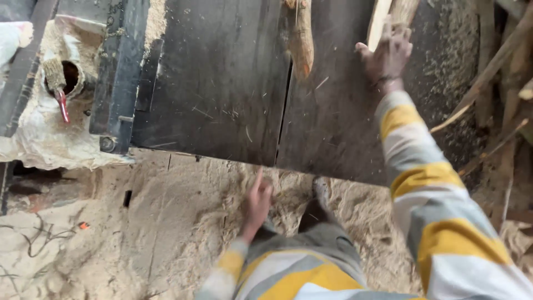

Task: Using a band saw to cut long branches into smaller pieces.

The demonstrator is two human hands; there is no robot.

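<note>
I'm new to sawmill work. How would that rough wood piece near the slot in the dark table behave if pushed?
The wood piece looks stiff and solid, so probably heavy. Its rounded, uneven form may rock or roll. Sawdust on the dark table could make it slide. The right hand rests on another piece.

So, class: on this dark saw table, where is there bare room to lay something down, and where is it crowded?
Free: the table left of the slot, up to the metal rail. Crowded: the far right, where the right hand meets a plank beside the log. Left hand hangs empty below.
</note>
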